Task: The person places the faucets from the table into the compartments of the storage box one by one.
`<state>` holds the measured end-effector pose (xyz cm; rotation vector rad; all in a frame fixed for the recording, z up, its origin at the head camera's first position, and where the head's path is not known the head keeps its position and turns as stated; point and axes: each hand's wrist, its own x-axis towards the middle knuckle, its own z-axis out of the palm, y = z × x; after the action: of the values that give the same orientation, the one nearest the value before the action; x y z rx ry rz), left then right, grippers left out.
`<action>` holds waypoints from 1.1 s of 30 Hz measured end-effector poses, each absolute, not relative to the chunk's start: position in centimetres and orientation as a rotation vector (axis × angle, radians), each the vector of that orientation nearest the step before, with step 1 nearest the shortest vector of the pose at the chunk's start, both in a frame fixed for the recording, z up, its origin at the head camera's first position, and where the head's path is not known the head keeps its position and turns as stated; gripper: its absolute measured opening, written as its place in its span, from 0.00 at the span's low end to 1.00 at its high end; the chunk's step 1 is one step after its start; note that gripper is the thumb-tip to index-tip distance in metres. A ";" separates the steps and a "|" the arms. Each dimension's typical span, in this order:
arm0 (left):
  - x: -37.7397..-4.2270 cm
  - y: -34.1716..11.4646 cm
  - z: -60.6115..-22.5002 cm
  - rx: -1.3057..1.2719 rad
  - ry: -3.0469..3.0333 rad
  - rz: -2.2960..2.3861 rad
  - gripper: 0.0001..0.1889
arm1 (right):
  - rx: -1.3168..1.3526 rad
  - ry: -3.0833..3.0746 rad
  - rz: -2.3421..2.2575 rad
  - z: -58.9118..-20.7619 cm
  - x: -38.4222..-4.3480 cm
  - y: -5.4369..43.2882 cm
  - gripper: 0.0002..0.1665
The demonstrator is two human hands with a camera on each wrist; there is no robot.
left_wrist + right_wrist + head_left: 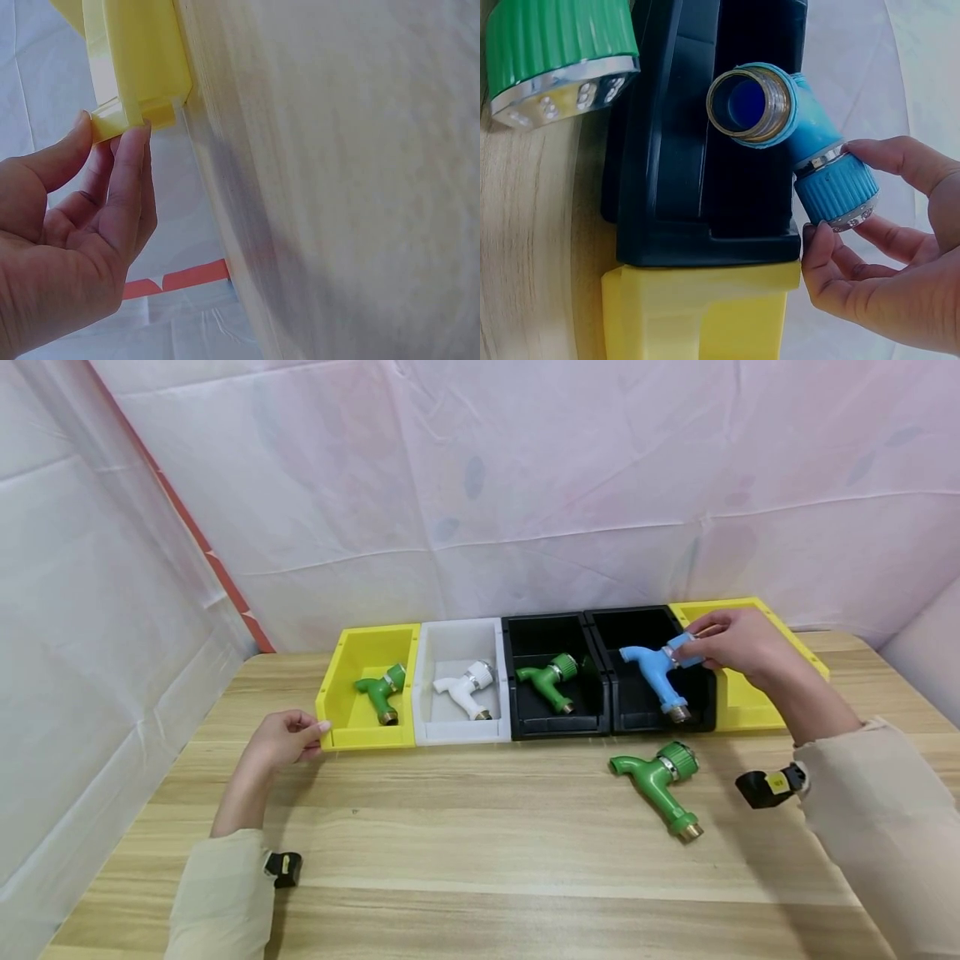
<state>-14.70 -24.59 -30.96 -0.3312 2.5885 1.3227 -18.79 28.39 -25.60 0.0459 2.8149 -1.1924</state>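
Note:
My right hand [738, 645] holds a blue tap [656, 670] by its ribbed knob, over the right-hand black bin [626, 625]. In the right wrist view, the tap's brass threaded end [751, 105] faces the camera, and thumb and fingers pinch the blue knob [838, 191]. At the row's left end, my left hand [281, 739] pinches the front corner of a yellow bin [367, 739] between thumb and fingers. The left wrist view shows this grip on the yellow rim [116, 124]. Inside that bin lies a green tap [381, 693].
A white bin [461, 732] holds a white tap [467, 689]; beside it, another black bin [558, 727] holds a green tap [551, 683]. A second yellow bin [750, 714] ends the row, partly behind my right hand. Another green tap [658, 785] lies on the wooden table [465, 835].

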 end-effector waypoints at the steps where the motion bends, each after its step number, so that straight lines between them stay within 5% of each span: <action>1: -14.7 -24.6 -31.0 -0.331 2.588 1.323 0.14 | 0.049 2.819 -1.190 -25.6 -18.8 28.3 0.32; 33: -14.6 -24.5 -30.9 -0.337 2.578 1.330 0.15 | 0.118 2.833 -1.251 -25.8 -21.0 26.6 0.27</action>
<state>-14.64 -24.46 -30.92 -0.3369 2.5782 1.3301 -21.03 26.62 -25.80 0.1181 2.8331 -1.2513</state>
